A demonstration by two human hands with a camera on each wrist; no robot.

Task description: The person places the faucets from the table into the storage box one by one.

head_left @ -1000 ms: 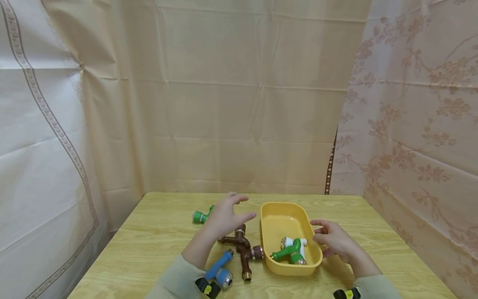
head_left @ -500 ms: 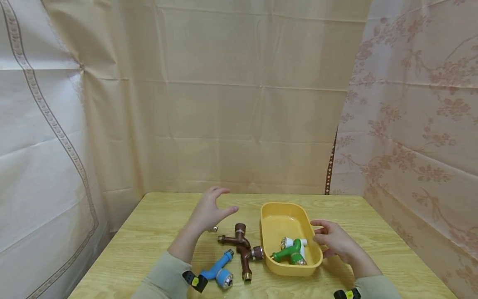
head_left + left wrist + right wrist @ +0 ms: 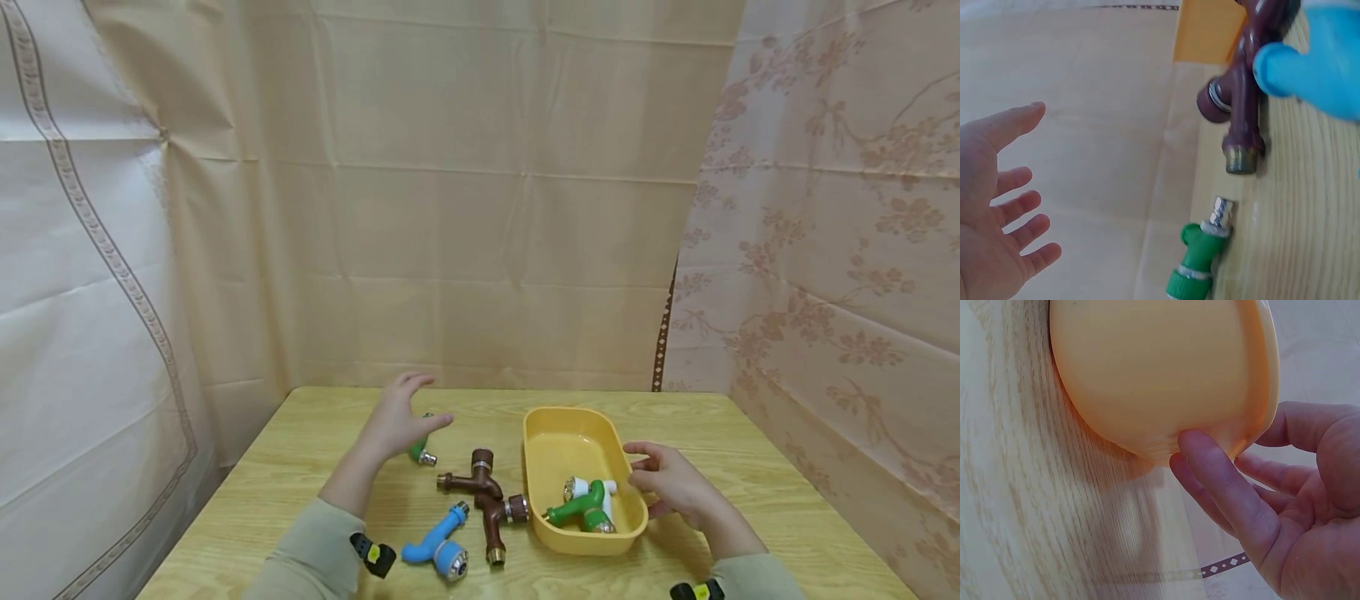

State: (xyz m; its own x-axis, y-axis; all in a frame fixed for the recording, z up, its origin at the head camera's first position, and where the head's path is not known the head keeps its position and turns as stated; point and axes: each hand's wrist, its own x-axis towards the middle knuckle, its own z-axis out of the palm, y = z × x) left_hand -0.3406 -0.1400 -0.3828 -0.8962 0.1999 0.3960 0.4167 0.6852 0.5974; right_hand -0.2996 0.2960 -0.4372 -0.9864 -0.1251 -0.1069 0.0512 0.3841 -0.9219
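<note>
My left hand (image 3: 393, 425) is raised over the table's left part, fingers spread and holding nothing. Beneath it lies a green tap (image 3: 422, 452), partly hidden by the hand; the left wrist view shows this green tap (image 3: 1197, 259) apart from the palm (image 3: 988, 219). My right hand (image 3: 671, 483) touches the right outer wall of a yellow plastic tub (image 3: 577, 546). In the right wrist view, relaxed fingers (image 3: 1222, 478) lie against the tub's wall (image 3: 1160, 375). Inside the tub are a green tap (image 3: 588, 504) and a white tap (image 3: 609, 492).
Two brown taps (image 3: 487, 492) lie touching or nearly so, left of the tub. A blue tap (image 3: 438, 537) lies nearer the front. The wooden table (image 3: 330, 417) meets a beige curtain (image 3: 480, 250) behind it.
My left hand has moved left, away from the tub and past the brown taps, uncovering part of the green tap. The right hand and tub have stayed put.
</note>
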